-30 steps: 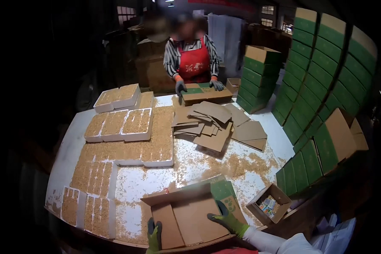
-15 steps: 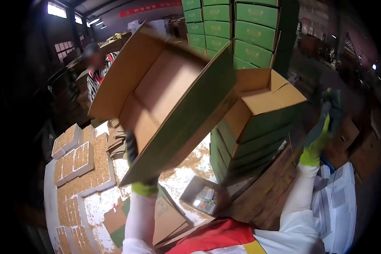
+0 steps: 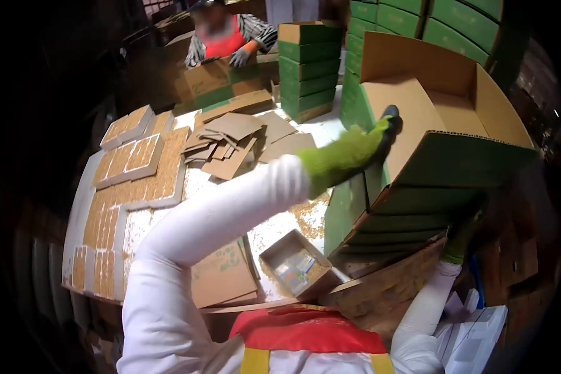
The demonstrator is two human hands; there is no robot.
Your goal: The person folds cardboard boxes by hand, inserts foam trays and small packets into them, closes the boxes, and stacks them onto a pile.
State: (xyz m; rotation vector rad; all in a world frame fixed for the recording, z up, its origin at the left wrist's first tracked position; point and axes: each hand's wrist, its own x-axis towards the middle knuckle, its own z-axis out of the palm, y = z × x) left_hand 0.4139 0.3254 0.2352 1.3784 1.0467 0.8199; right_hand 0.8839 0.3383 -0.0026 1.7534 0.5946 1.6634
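Observation:
An open-topped green cardboard box (image 3: 455, 159), brown inside, sits tilted on top of a stack of similar green boxes (image 3: 380, 240). My left hand (image 3: 355, 153), in a yellow-green glove with dark fingers, is closed on the box's left wall. My right hand (image 3: 461, 234), gloved the same way, is low beside the stack's right side; its fingers are lost in shadow, so their grip does not show.
Brown cardboard pieces (image 3: 230, 134) and a small open box (image 3: 296, 265) lie on the white table (image 3: 196, 181). White trays of tan pieces (image 3: 128, 162) stand left. Across the table, a co-worker (image 3: 227, 37) handles cardboard. More green boxes (image 3: 308, 75) are stacked behind.
My left hand has swung the box rightward from over the table onto the stack. My right hand has dropped beside the stack. The view has turned downward.

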